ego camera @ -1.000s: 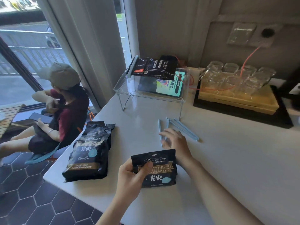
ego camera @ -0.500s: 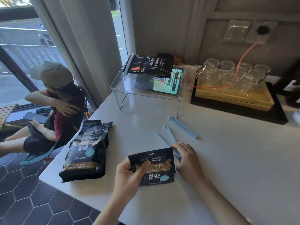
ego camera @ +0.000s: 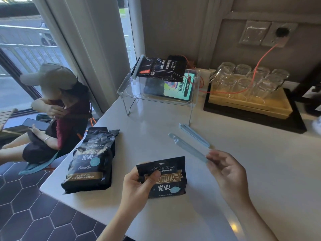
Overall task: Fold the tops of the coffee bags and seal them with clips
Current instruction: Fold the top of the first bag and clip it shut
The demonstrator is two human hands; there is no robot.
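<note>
Over the white tabletop [ego camera: 243,171], the left hand [ego camera: 139,186] pinches the folded coffee bag [ego camera: 163,176] while the right hand [ego camera: 224,171] grips a light, stiff blue clip [ego camera: 187,148] by one end; the soft bag likely springs open unless held at the fold.

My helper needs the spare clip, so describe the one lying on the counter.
Find the clear acrylic shelf on the white counter. Just in front of its right leg lies a pale blue clip, flat and closed. Unlike the other clip, no hand holds it.

open counter [ego camera: 251,171] right, riser [ego camera: 156,100] behind
</note>
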